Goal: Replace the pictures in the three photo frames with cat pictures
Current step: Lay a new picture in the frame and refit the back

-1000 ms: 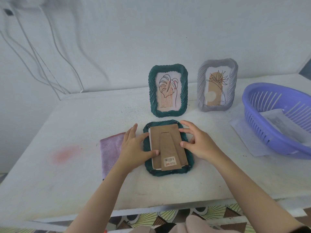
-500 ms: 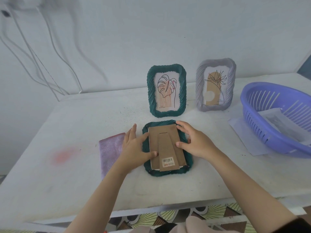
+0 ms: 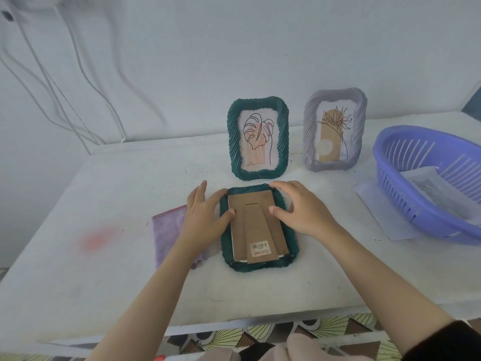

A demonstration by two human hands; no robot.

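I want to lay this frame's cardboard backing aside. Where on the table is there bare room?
The widest bare stretch of table lies left of the purple sheet, around the pink stain, running back to the wall beside the upright green frame. The right is crowded: grey frame, loose paper, basket. Both forearms cross the near strip before the face-down frame.

Bare left hand [image 3: 205,220] and right hand [image 3: 304,212], black sleeve [image 3: 449,343] on the right arm.
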